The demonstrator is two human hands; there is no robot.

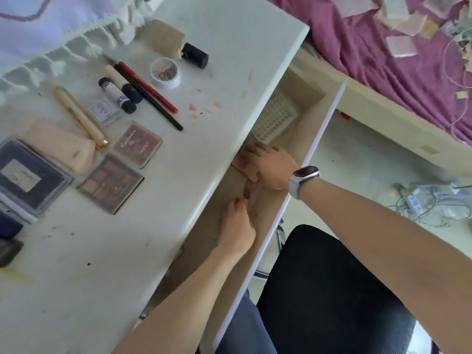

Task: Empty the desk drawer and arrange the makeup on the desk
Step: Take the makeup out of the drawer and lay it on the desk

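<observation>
- Currently, both hands reach into the open drawer (310, 139) under the desk (229, 72) edge.
- Right hand (272, 167): fingers curled over a small tan item (249, 172); exact grip unclear.
- Left hand (236, 226): fingertips pinched together; contents unclear.
- Palettes (109, 183), pencils (150, 92) and tubes (117, 95) lie arranged on the desk.

Both your hands reach into the open pale wooden drawer (314, 118) at centre frame: your right hand (273, 167), with a white-strapped watch (304, 181) at the wrist, lies over a flat brown item (242, 162), while your left hand (236, 226) sits just below it, fingers curled. On the white desk (229, 60) at left lie two brown eyeshadow palettes (109, 182), a gold tube (79, 116) and red and black pencils (150, 90).
</observation>
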